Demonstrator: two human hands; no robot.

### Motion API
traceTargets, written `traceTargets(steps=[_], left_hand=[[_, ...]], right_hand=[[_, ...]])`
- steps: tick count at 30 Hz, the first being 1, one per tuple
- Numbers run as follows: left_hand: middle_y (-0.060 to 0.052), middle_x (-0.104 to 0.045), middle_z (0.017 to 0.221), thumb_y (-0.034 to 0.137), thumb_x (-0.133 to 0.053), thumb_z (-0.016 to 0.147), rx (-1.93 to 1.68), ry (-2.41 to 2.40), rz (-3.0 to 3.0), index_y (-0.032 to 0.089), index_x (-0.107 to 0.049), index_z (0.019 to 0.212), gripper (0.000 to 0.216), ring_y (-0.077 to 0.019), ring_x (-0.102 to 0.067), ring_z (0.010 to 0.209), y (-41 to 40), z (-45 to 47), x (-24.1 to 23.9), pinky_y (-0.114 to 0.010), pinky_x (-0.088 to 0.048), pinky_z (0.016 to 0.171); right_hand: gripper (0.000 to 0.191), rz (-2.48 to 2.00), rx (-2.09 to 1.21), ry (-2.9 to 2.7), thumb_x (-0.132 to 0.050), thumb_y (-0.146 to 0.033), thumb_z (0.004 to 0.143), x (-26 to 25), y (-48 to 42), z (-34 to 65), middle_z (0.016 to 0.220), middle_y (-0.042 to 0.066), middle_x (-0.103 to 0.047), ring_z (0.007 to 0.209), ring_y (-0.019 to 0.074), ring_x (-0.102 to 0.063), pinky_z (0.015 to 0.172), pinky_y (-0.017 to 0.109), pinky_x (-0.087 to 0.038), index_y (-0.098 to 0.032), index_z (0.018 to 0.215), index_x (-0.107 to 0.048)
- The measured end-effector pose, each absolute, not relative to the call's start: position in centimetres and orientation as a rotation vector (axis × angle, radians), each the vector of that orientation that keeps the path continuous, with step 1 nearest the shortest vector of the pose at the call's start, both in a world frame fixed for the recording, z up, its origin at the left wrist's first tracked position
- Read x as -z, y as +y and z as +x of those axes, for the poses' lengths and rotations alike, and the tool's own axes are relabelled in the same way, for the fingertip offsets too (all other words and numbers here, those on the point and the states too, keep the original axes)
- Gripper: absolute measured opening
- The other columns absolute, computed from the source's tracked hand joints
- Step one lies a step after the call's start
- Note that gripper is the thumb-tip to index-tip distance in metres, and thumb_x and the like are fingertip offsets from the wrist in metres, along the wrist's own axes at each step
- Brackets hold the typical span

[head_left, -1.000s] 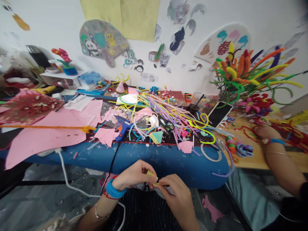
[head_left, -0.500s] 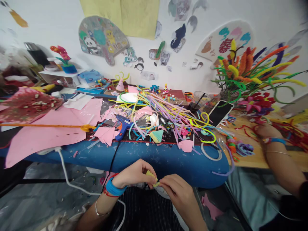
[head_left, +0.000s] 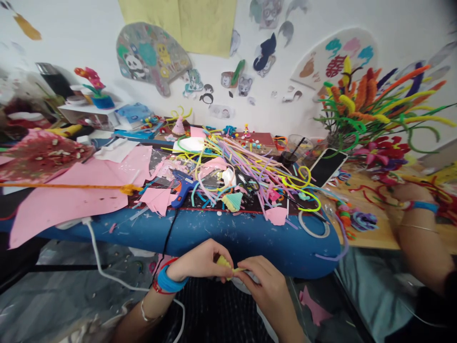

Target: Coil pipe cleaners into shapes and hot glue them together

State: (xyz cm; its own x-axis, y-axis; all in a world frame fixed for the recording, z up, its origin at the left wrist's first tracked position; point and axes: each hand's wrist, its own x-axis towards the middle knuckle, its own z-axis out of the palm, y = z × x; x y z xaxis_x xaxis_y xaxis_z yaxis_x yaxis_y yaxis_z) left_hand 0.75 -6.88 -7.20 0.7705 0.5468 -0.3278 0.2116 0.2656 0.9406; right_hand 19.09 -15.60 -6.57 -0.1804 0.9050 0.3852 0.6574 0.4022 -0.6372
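Both my hands meet low in the picture, below the blue table edge (head_left: 250, 238). My left hand (head_left: 198, 261), with a blue wristband, pinches a small yellow piece (head_left: 224, 263). My right hand (head_left: 264, 286) pinches the same yellow piece from the right side. The fingers of both hands are closed on it. The piece is small and mostly hidden by fingertips. On the table above lies a heap of coloured pipe cleaners (head_left: 250, 171).
A blue glue gun (head_left: 183, 186), pink paper sheets (head_left: 71, 195), a white tape ring (head_left: 314, 226) and a phone (head_left: 327, 166) lie on the table. Another person's arm (head_left: 414, 233) rests at the right by a bunch of pipe-cleaner flowers (head_left: 371, 114). A white cable (head_left: 100, 267) hangs down.
My hands stay together on the yellow piece, with only small finger shifts. The other person's hand at the right has moved slightly right.
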Motion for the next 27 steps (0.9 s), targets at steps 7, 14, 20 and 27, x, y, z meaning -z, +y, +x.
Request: traceTargets(steps=[7,14,20,27], left_hand=[[0.003,-0.063,0.055,0.019,-0.069,0.070,-0.384,0.758,1.254,0.013,-0.064,0.069,0.008,-0.0098,-0.059,0.049,-7.3,0.9,7.3,-0.018,-0.041,0.048],[0.002,-0.062,0.051,0.021,-0.066,0.072,-0.654,0.794,1.125,0.014,-0.060,0.068,0.011,-0.0096,-0.057,0.047,-8.3,1.9,7.4,-0.020,-0.042,0.051],[0.003,-0.062,0.050,0.017,-0.064,0.071,-0.815,0.796,1.014,0.014,-0.060,0.068,0.006,-0.0092,-0.056,0.047,-8.6,2.6,7.2,-0.020,-0.043,0.052],[0.002,-0.063,0.054,0.020,-0.066,0.072,-0.893,0.831,0.982,0.014,-0.061,0.068,0.009,-0.0099,-0.057,0.050,-9.1,2.9,7.1,-0.020,-0.044,0.053]], right_hand=[[0.013,-1.335,-0.387,-1.838,-0.054,-0.019,0.095,6.9,-15.7,18.6,0.089,0.003,-0.073,0.079,0.0166,-0.068,0.071,0.027,-0.053,-0.021,0.102,-0.065],[0.016,-1.313,-0.162,-1.577,-0.060,-0.005,0.087,7.6,-15.7,16.6,0.083,0.003,-0.071,0.076,0.0148,-0.067,0.071,0.026,-0.054,-0.019,0.093,-0.066],[0.027,-1.234,-0.110,-1.551,-0.062,0.003,0.082,7.5,-15.8,15.5,0.084,0.005,-0.071,0.077,0.0151,-0.067,0.070,0.028,-0.056,-0.017,0.099,-0.068],[0.034,-1.230,-0.192,-1.503,-0.058,0.003,0.084,7.6,-16.1,14.9,0.088,0.005,-0.073,0.080,0.0170,-0.069,0.072,0.031,-0.058,-0.021,0.105,-0.069]])
